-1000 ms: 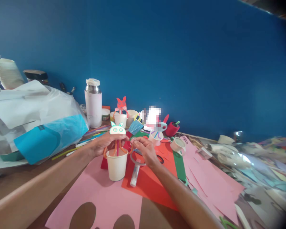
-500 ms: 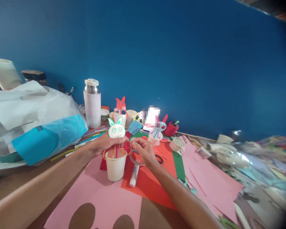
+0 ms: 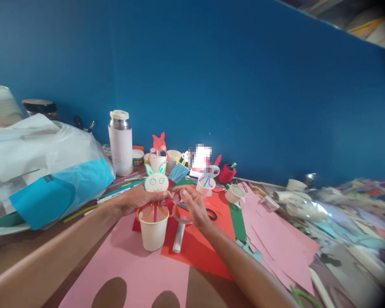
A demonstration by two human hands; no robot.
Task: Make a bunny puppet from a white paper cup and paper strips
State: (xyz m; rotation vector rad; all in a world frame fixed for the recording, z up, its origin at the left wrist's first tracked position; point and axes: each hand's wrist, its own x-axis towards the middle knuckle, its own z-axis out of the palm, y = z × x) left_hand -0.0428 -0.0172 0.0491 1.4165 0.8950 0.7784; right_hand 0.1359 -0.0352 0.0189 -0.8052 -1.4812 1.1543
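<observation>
A cream paper cup [image 3: 154, 233] stands upright on pink paper. A magenta straw [image 3: 155, 213] and orange pipe cleaners [image 3: 137, 212] rise from it below a white paper bunny head [image 3: 155, 182] with green-outlined ears. My left hand [image 3: 141, 198] is closed just under the head, thumb and fingers pinched at its chin. Right beside it, my right hand [image 3: 194, 205] has thumb and forefinger bent together near the left fingertips; whatever lies between them is too small to make out. Below the right hand lie a roll of clear tape [image 3: 179, 235] and black-handled scissors [image 3: 212, 214].
Behind stand a thermos [image 3: 121, 145], a red paper fox [image 3: 159, 142] in a cup, and a white mug [image 3: 235, 194]. Orange-red paper [image 3: 208, 256] and pink sheets [image 3: 276, 239] cover the table. A plastic bag [image 3: 83, 141] bulges at left; scraps crowd the right.
The view has shifted slightly. My right fingertips have risen a little and loosened beside my left fingers. The left hand keeps its place under the bunny head, and the cup still stands below.
</observation>
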